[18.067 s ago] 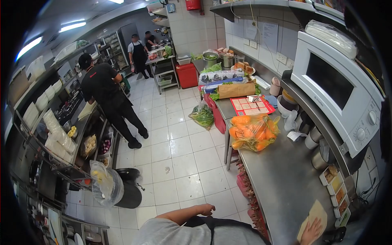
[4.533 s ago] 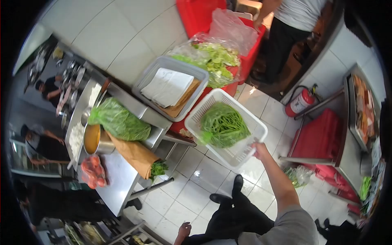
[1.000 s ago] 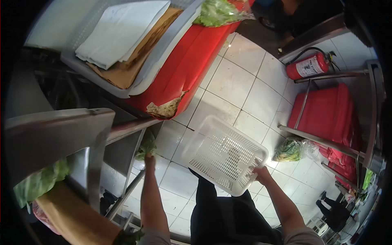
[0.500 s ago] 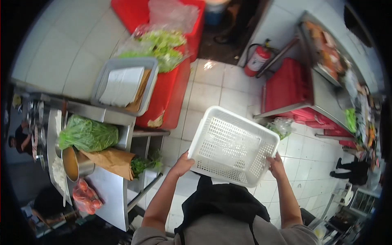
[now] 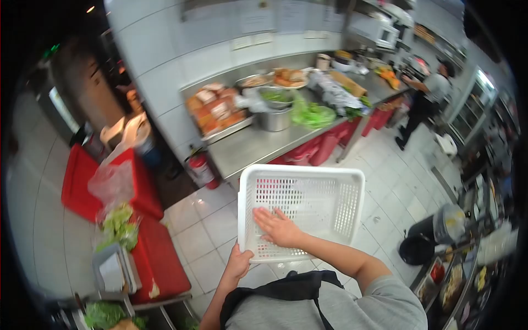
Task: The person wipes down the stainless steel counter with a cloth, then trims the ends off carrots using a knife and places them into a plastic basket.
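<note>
A white perforated plastic basket [image 5: 302, 171] is held out in front of my body, its open side facing me. My left hand [image 5: 238, 260] is closed on its lower left corner, thumb over the rim. Inside the basket, my right hand [image 5: 279, 227] lies with fingers stretched out against the perforated wall near the left side. No loose contents show in the basket. My right forearm crosses over its lower rim.
Ahead is a steel counter [image 5: 242, 154] with a tray of orange-brown food [image 5: 215, 110], a metal pot [image 5: 275, 120] and bagged greens [image 5: 313, 113]. A fire extinguisher [image 5: 202, 169] stands by its left end. Red bins [image 5: 159, 258] are at left. Another person [image 5: 426, 99] stands far right.
My view has turned right toward the steel counter, the basket with it. My right hand has let go of the basket's right rim and moved inside it; my left hand keeps its hold.
</note>
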`<state>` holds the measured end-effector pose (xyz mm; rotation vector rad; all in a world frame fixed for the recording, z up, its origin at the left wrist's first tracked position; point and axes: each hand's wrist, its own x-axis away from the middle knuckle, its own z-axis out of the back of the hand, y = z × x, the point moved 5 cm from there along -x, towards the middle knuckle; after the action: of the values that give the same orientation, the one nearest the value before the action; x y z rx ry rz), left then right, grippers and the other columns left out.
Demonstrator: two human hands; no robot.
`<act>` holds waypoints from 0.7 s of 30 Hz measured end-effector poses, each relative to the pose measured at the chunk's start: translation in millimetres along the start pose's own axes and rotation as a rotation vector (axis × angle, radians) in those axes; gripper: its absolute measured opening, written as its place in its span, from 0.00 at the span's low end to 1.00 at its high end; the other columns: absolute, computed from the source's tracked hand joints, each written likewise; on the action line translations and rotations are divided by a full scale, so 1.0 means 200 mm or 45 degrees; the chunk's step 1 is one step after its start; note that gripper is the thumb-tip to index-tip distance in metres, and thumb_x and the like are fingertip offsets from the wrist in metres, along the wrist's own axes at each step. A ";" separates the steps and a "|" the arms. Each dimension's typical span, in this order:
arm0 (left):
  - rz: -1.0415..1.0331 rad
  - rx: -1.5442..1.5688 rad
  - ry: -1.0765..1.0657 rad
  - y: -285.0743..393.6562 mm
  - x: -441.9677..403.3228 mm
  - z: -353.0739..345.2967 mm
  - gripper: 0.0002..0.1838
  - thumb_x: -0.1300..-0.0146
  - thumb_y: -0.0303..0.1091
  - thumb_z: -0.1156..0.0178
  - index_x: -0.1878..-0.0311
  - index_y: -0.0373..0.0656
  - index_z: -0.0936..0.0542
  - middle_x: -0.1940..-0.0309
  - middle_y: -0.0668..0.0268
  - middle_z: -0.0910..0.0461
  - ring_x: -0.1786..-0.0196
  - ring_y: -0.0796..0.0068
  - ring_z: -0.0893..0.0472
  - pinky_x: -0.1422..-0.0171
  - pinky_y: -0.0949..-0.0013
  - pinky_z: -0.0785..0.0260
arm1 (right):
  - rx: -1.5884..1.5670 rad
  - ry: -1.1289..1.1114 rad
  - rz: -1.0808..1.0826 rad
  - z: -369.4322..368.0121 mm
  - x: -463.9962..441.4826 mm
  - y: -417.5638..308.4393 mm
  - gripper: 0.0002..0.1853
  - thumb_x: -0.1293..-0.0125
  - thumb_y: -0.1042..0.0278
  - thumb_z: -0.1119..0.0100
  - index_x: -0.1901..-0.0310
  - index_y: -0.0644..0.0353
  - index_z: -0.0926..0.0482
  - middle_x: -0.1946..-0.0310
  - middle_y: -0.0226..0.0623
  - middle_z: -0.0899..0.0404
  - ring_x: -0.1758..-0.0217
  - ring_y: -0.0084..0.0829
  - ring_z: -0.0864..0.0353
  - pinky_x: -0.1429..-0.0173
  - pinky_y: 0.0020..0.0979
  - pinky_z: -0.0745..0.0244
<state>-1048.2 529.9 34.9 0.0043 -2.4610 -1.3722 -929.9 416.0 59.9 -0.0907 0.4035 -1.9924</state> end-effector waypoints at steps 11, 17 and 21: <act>0.221 0.094 -0.168 -0.30 -0.63 -0.48 0.37 0.56 0.12 0.58 0.36 0.35 0.40 0.42 0.52 0.31 0.39 0.56 0.29 0.36 0.60 0.34 | -1.184 -0.448 -0.338 0.19 0.39 0.76 0.21 0.28 0.53 0.55 0.53 0.64 0.21 0.62 0.42 0.16 0.53 0.38 0.19 0.43 0.32 0.30; 0.289 -0.145 -0.371 -0.31 -1.23 -0.76 0.37 0.57 0.12 0.57 0.36 0.34 0.39 0.43 0.52 0.30 0.40 0.56 0.28 0.36 0.61 0.34 | -0.337 0.834 -0.652 0.90 0.89 1.42 0.15 0.43 0.73 0.40 0.53 0.61 0.23 0.54 0.44 0.23 0.48 0.45 0.25 0.42 0.38 0.31; 0.528 -0.197 -0.697 -0.37 -1.58 -1.17 0.36 0.56 0.13 0.56 0.36 0.34 0.37 0.44 0.53 0.28 0.39 0.59 0.28 0.36 0.63 0.34 | 0.033 1.286 -1.294 1.08 1.58 1.71 0.29 0.45 0.73 0.37 0.41 0.62 0.34 0.42 0.49 0.34 0.38 0.47 0.32 0.34 0.39 0.38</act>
<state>-694.0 345.1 -0.3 -0.9782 -2.5355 -1.5033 -722.5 -50.3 117.5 0.9360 1.1277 -2.9347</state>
